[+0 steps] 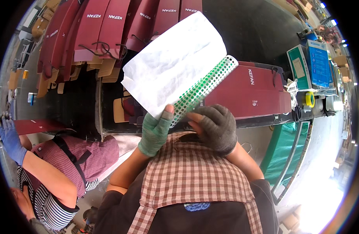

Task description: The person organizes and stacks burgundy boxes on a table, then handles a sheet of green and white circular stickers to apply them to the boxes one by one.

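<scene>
A white sheet of backing paper (175, 58) partly wound into a roll of round green stickers (204, 84) hangs in front of me, above the table's near edge. My left hand (156, 134), in a green glove with bare fingertips, grips the roll's lower end, thumb on top. My right hand (217, 128), in a dark grey glove, is beside the roll's lower right side. Its fingers are curled, with thumb and forefinger close together; whatever may be between them is too small to make out. Beneath the roll lies a maroon carton (245, 93) with a dark cord handle.
Several maroon cartons (97, 27) with cord handles lie side by side at the back left of the dark table (261, 35). Blue and green boxes (318, 64) and a yellow tape roll (310, 100) stand at the right. A co-worker's blue-gloved hand (11, 140) is at the far left.
</scene>
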Demonstrator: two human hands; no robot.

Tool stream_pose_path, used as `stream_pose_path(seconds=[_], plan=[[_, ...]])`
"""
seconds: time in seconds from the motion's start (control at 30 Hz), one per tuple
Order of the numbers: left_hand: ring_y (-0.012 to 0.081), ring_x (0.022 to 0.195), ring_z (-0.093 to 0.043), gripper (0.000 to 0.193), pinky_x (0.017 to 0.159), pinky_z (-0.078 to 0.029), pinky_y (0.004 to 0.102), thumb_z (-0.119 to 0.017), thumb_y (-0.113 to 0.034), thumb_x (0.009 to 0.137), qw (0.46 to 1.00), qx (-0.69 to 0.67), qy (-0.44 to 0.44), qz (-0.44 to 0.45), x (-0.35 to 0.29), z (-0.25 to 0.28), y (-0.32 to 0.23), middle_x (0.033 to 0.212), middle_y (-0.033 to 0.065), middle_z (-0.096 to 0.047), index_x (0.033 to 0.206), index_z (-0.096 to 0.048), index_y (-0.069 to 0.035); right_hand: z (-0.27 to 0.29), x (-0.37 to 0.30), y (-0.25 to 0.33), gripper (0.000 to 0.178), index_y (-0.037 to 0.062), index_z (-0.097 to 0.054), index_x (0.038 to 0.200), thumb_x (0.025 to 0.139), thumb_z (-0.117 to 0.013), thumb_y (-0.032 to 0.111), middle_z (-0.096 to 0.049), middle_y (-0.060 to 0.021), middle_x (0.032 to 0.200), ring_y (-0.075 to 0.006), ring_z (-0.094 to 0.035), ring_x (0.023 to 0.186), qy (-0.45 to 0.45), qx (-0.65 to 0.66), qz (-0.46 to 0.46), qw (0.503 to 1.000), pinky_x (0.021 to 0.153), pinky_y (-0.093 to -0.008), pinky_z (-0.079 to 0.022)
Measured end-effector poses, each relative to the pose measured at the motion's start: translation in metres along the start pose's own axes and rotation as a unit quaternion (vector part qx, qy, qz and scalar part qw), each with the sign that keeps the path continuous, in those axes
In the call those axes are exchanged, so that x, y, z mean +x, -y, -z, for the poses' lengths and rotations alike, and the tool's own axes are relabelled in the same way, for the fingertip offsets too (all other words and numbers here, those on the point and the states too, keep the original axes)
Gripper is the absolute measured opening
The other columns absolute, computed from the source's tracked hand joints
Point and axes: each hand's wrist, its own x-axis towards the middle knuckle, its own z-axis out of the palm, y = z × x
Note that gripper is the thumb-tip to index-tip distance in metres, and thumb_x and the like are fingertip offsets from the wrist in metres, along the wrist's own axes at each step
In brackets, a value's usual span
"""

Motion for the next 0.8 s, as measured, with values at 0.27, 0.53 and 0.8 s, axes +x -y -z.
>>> stream_pose_path(seconds=[0.27, 0.53, 0.8], plan=[[0.0105, 0.087, -0.056, 0.033, 0.077, -0.048, 0.0256, -0.057, -0.026, 0.094, 0.998, -0.041, 0.021, 0.031, -0.004, -0.001, -0.001, 0.101, 0.0063, -0.06, 0.112, -0.056, 0.001, 0.009, 0.009, -0.008, 0.035, 0.0137, -0.063, 0.105, 0.071, -0.073, 0.012, -0.063, -0.0063, 0.105, -0.026, -0.057, 0.1, -0.045, -0.113, 0.013, 0.993, 0.082, -0.0374, -0.046], [0.0094, 0.09, -0.06, 0.041, 0.08, -0.049, 0.024, -0.058, -0.033, 0.093, 0.975, -0.174, 0.04, 0.13, 0.001, -0.005, -0.008, 0.103, 0.0045, -0.061, 0.117, -0.054, 0.0, 0.004, 0.008, -0.007, 0.028, 0.0087, -0.063, 0.1, 0.074, -0.072, 0.012, -0.066, -0.0085, 0.089, -0.0252, -0.063, 0.077, -0.019, 0.01, -0.027, 0.999, 0.068, -0.0373, -0.049], [0.0098, 0.091, -0.059, 0.036, 0.078, -0.049, 0.0243, -0.058, -0.027, 0.093, 0.99, -0.055, 0.024, 0.125, -0.004, -0.009, -0.01, 0.105, 0.0051, -0.063, 0.118, -0.056, -0.001, 0.01, 0.011, -0.005, 0.017, 0.0082, -0.063, 0.091, 0.076, -0.071, 0.011, -0.065, -0.0066, 0.077, -0.0234, -0.062, 0.068, -0.043, 0.034, -0.126, 0.991, 0.057, -0.0329, -0.049]])
